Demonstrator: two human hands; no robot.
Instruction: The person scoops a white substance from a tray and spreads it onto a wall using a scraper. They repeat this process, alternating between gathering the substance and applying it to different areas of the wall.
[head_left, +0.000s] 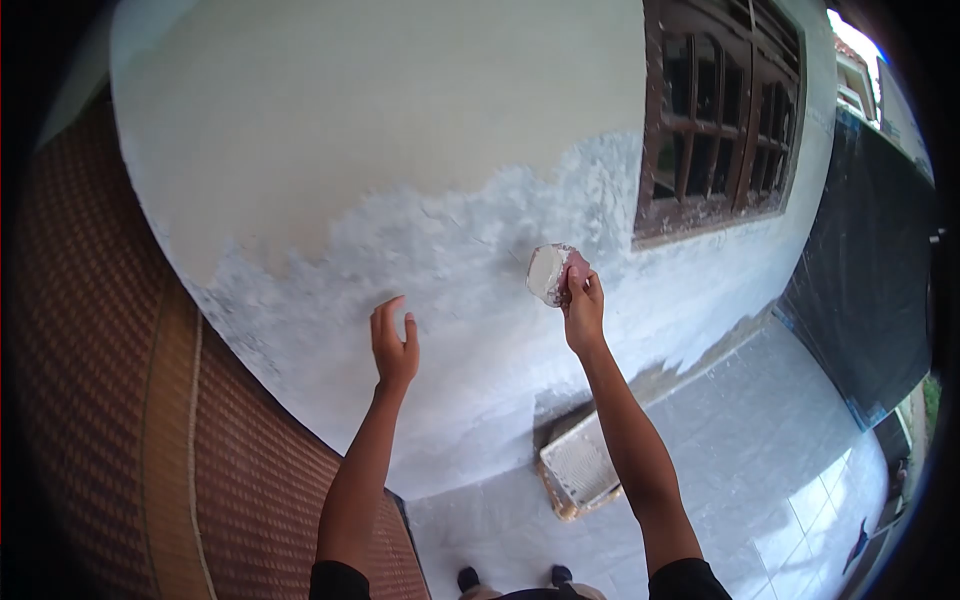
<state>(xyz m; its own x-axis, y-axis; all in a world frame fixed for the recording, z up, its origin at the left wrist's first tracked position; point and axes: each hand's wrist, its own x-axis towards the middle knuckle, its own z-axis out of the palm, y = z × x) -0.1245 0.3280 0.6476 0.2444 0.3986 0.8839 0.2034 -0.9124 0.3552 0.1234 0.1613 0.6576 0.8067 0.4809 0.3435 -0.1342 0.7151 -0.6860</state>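
Note:
My right hand (583,308) grips a small flat tool coated in white filler (551,271) and holds it against the wall (330,150). The wall is cream above and patchy white-grey where filler has been spread below. My left hand (394,343) is raised with fingers apart, holding nothing, its palm close to or resting on the patched part of the wall, to the left of the tool.
A brown wooden window (720,110) with bars is set in the wall to the right. A white tray (580,466) lies on the tiled floor by the wall's foot. A woven bamboo screen (120,400) stands at the left. A dark tarp (870,290) hangs at the right.

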